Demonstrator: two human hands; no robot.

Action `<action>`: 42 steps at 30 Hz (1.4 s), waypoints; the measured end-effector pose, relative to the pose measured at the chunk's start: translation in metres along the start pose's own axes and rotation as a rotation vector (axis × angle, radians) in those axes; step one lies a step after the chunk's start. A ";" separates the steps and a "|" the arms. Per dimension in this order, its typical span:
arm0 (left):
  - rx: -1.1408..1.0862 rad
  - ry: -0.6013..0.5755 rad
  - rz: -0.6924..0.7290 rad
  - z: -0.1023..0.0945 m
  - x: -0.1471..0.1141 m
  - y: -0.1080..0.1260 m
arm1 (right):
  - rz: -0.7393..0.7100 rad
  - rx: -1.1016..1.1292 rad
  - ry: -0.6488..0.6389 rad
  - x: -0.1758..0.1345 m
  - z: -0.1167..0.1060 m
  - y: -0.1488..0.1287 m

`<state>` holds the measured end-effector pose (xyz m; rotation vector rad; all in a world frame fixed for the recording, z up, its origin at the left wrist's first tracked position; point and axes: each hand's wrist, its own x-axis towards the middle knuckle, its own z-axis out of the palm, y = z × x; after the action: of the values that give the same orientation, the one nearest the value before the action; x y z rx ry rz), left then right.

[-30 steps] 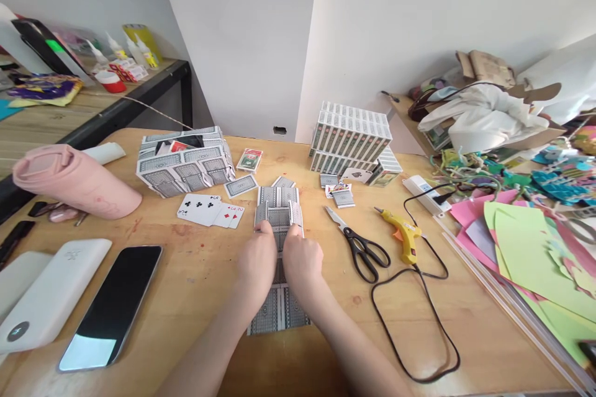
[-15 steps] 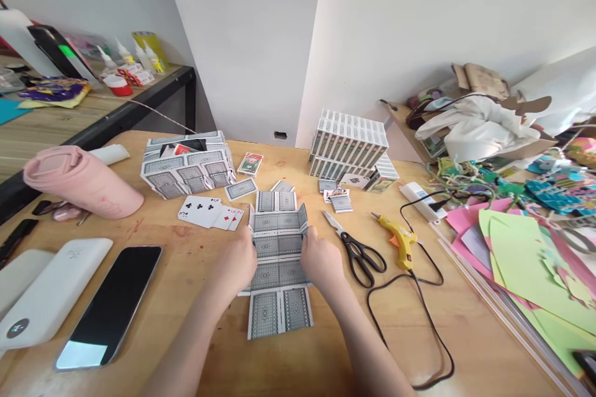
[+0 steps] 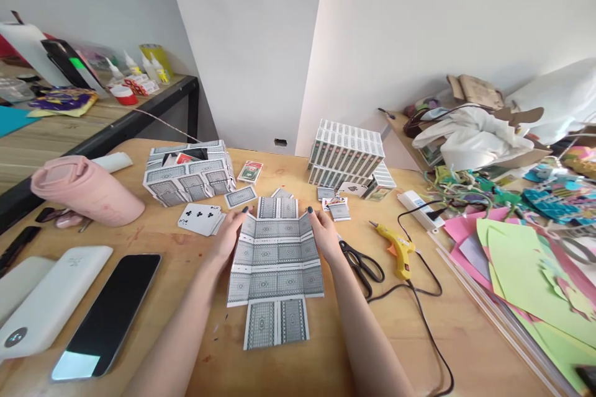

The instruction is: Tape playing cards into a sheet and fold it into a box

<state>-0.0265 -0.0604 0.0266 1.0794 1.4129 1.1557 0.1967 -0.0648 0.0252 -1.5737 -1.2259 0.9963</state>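
In the middle of the table lies a panel of joined playing cards (image 3: pixel 278 252), grey patterned backs up, with flaps on several sides. My left hand (image 3: pixel 226 237) is closed at the far corner of its left flap, thumb on top. At the right flap's far corner, my right hand (image 3: pixel 325 234) grips the edge the same way. Both side flaps tilt slightly upward along their creases. Scissors (image 3: pixel 362 260) lie beside my right forearm, their blades mostly hidden by the hand. Loose playing cards (image 3: pixel 199 218) rest left of my left hand.
A box made of cards (image 3: pixel 189 172) and stacked card packs (image 3: pixel 347 147) stand at the back. A yellow glue gun (image 3: pixel 395 248) with its cord lies right. A phone (image 3: pixel 109 313), a white power bank (image 3: pixel 58 298) and a pink tumbler (image 3: pixel 88 192) occupy the left.
The side flaps, raised steeply before, now spread outward and lie much flatter. My hands have moved apart and toward the flaps' far corners. The camera view has shifted slightly.
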 end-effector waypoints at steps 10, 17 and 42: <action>-0.241 -0.063 0.041 0.027 0.026 -0.008 | 0.061 0.336 0.040 0.015 0.028 0.004; -0.190 -0.163 0.039 0.032 0.019 -0.003 | -0.048 0.308 -0.135 0.011 0.025 -0.003; 0.134 -0.087 0.091 0.038 0.017 0.004 | -0.069 0.225 -0.162 0.011 0.021 -0.003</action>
<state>0.0088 -0.0388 0.0260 1.2847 1.4014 1.0761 0.1783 -0.0506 0.0209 -1.2897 -1.2217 1.1909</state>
